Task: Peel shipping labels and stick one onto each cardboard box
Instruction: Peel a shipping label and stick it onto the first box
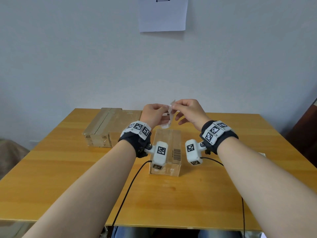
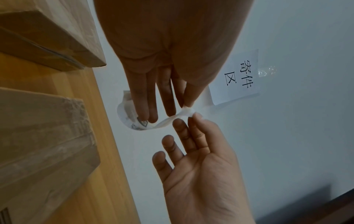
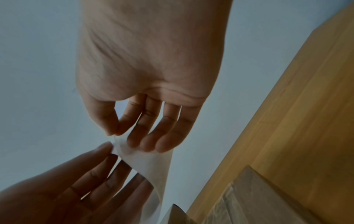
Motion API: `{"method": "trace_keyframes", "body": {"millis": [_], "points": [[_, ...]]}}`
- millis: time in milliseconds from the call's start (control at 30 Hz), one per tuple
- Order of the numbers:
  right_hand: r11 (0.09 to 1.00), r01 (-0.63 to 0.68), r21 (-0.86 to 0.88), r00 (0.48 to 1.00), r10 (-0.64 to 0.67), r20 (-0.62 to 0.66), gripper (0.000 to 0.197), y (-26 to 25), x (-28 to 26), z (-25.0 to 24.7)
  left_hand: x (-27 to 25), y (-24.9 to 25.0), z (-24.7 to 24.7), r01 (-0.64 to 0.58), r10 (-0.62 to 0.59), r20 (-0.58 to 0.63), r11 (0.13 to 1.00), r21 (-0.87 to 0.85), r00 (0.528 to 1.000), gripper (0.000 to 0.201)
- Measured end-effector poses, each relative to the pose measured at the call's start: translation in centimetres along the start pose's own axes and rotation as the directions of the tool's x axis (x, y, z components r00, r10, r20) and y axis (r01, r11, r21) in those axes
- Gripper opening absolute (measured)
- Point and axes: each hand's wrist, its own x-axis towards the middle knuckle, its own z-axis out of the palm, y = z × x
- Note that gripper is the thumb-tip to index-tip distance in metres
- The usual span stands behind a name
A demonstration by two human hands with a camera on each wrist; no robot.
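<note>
Both hands raised at 12 o'clock above box (image 1: 165,148): left hand (image 1: 154,115) pinches label (image 1: 169,115), right hand (image 1: 188,111) pinches corner, peeling backing

The printed face of the curled white shipping label (image 1: 169,115) is too small and blurred to read in any view, and the left hand (image 1: 153,114) covers part of it in the head view. The white paper sheet on the wall (image 1: 163,13) is cut off by the top edge there. The left wrist camera hides part of the small brown cardboard box (image 1: 173,145) on the wooden counter (image 1: 68,177); its barcode digits look illegible. The right wrist view is dim and soft.
</note>
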Motion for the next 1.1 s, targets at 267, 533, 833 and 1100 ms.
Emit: {"method": "trace_keyframes", "body": {"millis": [267,533,833,1100], "points": [[0.979,-0.079,0.189,0.996,0.087,-0.035,0.014,0.4,-0.2,-0.4,0.2,-0.4,-0.3,0.031,-0.033,-0.033,0.998,-0.060,0.999,0.025],[0.960,-0.104,0.260,0.988,0.129,-0.081,0.015,1.0,-0.1,-1.1,0.2,-0.2,-0.1,0.035,-0.039,-0.046,0.996,-0.083,0.998,0.027],[0.941,-0.108,0.322,0.980,0.155,-0.122,0.015,1.3,-0.1,-1.7,0.2,-0.1,-0.2,0.048,-0.054,-0.045,0.990,-0.132,0.998,0.025],[0.936,-0.114,0.334,0.969,0.178,-0.170,0.013,1.5,-0.2,-1.9,0.1,-0.2,-0.8,0.062,-0.072,-0.062,0.985,-0.159,0.995,0.021]]}}
